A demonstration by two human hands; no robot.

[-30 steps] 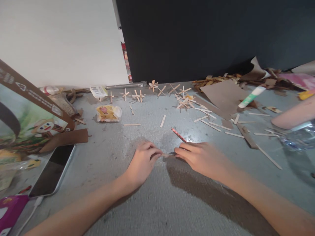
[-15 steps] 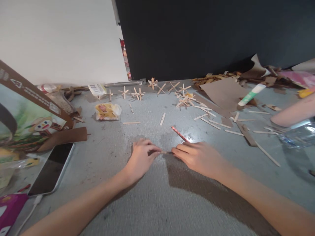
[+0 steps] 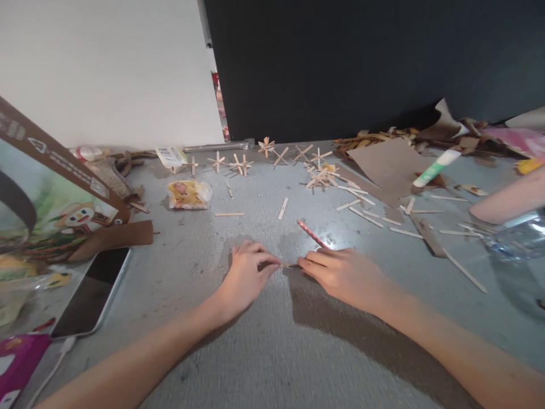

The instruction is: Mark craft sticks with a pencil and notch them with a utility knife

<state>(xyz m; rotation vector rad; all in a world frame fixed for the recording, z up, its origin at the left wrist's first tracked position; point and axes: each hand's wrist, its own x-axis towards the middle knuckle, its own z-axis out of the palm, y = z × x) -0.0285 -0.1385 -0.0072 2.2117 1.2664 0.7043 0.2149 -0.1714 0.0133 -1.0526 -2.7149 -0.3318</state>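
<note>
My left hand (image 3: 249,272) pinches one end of a small wooden craft stick (image 3: 289,264) between thumb and fingers, low over the grey table. Its other end runs under the fingers of my right hand (image 3: 340,275). That hand is closed around a red patterned pencil (image 3: 312,233), whose upper part leans out to the back left; the lower end is hidden by the hand. Just beyond the hands lie two loose craft sticks, one slanted (image 3: 283,208) and one level (image 3: 229,214).
Star shapes made of sticks (image 3: 267,146) stand along the back. Loose sticks, brown cardboard (image 3: 385,167) and a green-white tube (image 3: 436,168) lie to the right, near another person's arm (image 3: 511,196) and a clear plastic bottle (image 3: 519,236). A phone (image 3: 91,292) and a printed bag (image 3: 63,193) are left.
The view has shifted very slightly, so everything sits a little further right. Both hands keep the same hold on the stick and the pencil.
</note>
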